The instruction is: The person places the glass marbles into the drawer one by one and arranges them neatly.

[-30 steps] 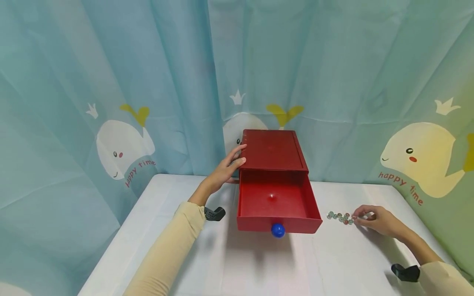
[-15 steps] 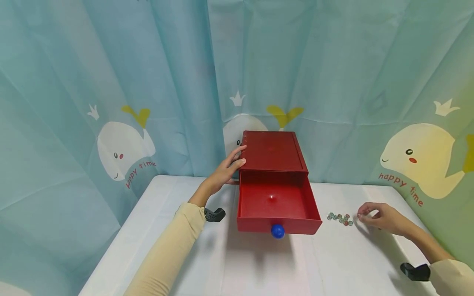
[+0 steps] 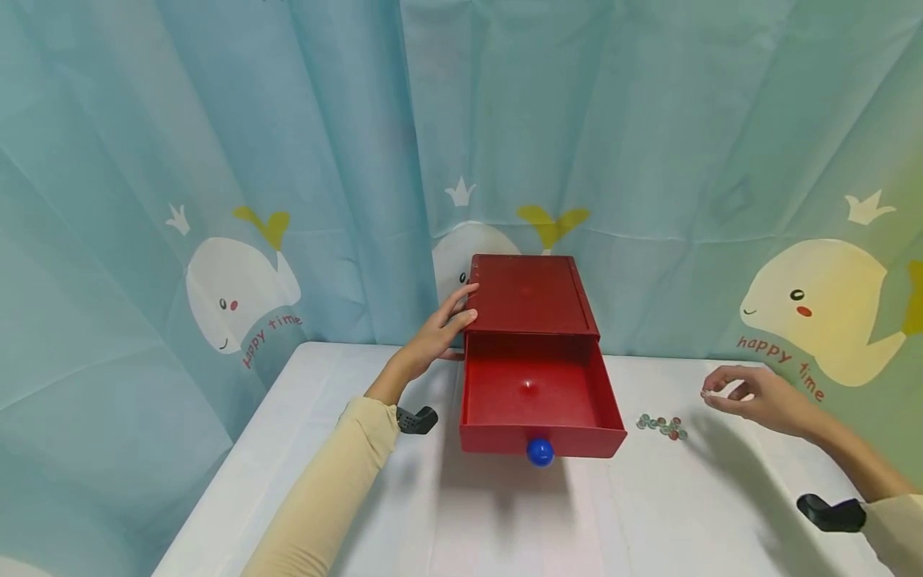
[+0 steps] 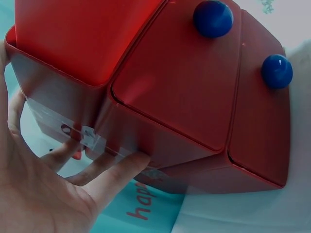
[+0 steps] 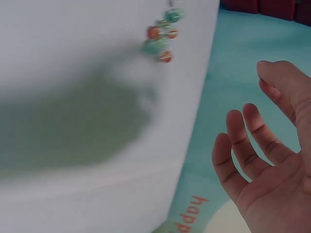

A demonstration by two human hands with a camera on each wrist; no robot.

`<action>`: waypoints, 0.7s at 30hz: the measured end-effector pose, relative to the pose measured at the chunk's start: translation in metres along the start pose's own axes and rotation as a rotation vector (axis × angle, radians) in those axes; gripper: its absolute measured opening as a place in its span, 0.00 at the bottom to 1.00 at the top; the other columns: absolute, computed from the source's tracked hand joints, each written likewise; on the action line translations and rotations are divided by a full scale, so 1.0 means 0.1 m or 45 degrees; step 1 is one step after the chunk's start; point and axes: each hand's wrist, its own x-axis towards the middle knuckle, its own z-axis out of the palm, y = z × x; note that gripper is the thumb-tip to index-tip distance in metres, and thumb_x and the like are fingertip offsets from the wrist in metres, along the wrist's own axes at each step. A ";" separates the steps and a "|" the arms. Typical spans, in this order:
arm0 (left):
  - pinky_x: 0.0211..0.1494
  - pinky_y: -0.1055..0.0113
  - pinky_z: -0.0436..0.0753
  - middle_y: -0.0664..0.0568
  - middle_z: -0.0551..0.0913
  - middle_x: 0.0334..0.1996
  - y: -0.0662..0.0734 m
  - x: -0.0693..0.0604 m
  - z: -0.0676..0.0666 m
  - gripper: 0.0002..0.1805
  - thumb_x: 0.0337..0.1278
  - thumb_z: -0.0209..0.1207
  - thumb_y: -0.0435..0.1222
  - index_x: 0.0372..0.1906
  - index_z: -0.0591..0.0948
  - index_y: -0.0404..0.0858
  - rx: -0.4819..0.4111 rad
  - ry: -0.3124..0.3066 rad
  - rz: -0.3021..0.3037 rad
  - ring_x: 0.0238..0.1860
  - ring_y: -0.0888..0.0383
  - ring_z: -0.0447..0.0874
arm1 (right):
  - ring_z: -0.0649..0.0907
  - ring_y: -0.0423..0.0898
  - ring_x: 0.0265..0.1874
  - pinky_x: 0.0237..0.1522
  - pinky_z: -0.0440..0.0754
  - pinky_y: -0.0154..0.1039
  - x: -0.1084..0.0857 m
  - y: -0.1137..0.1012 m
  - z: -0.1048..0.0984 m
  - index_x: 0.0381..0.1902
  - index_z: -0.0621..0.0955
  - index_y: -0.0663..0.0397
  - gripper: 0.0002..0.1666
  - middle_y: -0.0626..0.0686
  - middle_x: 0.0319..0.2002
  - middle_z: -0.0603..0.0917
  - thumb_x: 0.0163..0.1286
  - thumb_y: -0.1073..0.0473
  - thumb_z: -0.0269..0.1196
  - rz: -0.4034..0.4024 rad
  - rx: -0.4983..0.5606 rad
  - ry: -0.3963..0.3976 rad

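A red drawer cabinet (image 3: pixel 532 295) stands on the table, its top drawer (image 3: pixel 530 393) pulled out, with a blue knob (image 3: pixel 540 452) on the front. My left hand (image 3: pixel 429 340) rests against the cabinet's left side, fingers spread along the wall in the left wrist view. Right of the cabinet lies a cluster of glass marbles (image 3: pixel 663 425), green and orange ones in the right wrist view (image 5: pixel 160 36). Raised above the table behind them, my right hand (image 3: pixel 767 401) pinches a small marble (image 3: pixel 706 393) between thumb and index finger; the fingertips mostly hide it.
Two lower drawers, one with a blue knob (image 4: pixel 213 18) and one with another knob (image 4: pixel 277 71), are closed beneath the pulled-out one. A white cloth covers the table (image 3: pixel 519 529). A blue-green curtain (image 3: pixel 634 160) with whale prints hangs right behind it.
My right hand has lifted away from the marble cluster, moving up and to the right with a marble in its fingertips. The left hand and the cabinet have stayed in place.
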 end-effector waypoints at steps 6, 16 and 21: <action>0.56 0.38 0.82 0.50 0.56 0.79 0.00 0.00 0.00 0.34 0.72 0.52 0.53 0.79 0.58 0.68 -0.007 0.000 0.008 0.73 0.43 0.64 | 0.83 0.33 0.32 0.28 0.80 0.34 0.13 -0.23 -0.19 0.38 0.85 0.40 0.12 0.41 0.37 0.85 0.62 0.64 0.73 -0.014 -0.038 0.032; 0.56 0.38 0.82 0.49 0.55 0.79 -0.02 0.01 0.00 0.34 0.72 0.51 0.53 0.79 0.58 0.68 -0.005 -0.006 0.014 0.74 0.43 0.63 | 0.82 0.36 0.32 0.28 0.78 0.33 0.33 -0.57 -0.45 0.41 0.86 0.41 0.12 0.41 0.38 0.85 0.64 0.64 0.73 -0.035 -0.034 0.029; 0.57 0.38 0.82 0.49 0.54 0.79 -0.01 0.00 0.00 0.33 0.73 0.51 0.52 0.79 0.57 0.67 -0.009 -0.011 0.015 0.74 0.43 0.62 | 0.82 0.36 0.33 0.29 0.78 0.30 0.42 -0.68 -0.60 0.43 0.86 0.46 0.14 0.41 0.40 0.85 0.62 0.68 0.73 -0.102 -0.032 0.047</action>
